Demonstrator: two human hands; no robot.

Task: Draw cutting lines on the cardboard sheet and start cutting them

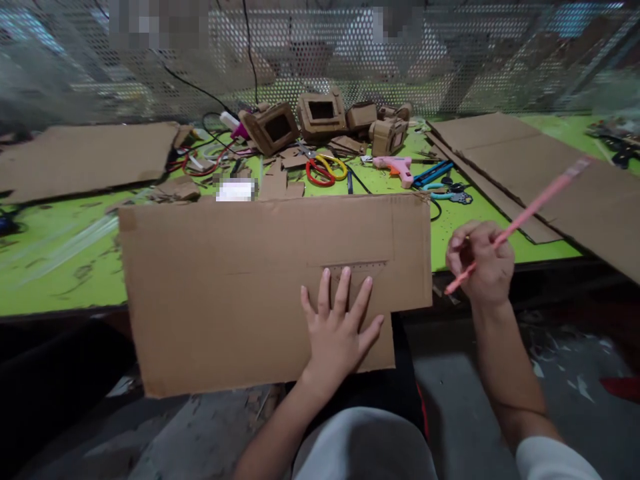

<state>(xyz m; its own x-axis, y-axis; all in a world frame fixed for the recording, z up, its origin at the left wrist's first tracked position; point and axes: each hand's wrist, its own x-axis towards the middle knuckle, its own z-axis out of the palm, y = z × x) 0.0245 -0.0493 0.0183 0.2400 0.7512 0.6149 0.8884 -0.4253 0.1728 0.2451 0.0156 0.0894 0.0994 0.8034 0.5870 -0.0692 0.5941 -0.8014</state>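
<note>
A large sheet of cardboard (215, 300) with a notch at its lower right corner lies across the lap and the table's front edge. My left hand (337, 327) is spread flat on it, fingers apart. Under those fingertips sits a clear ruler (383, 264) with a marked edge; its full shape is hard to make out. Thin pencil lines run on the board near it. To the right of the board, my right hand (483, 260) is closed around a long pink pencil (533, 210), held tilted in the air, apart from the cardboard.
On the green table (55, 267) lie scissors (325, 170), a pink glue gun (395, 168), a blue cutter (433, 175) and cardboard scraps. Several small cardboard boxes (321, 117) stand behind. Big cardboard sheets (85, 160) flank both sides. A perforated metal screen (310, 60) closes the back.
</note>
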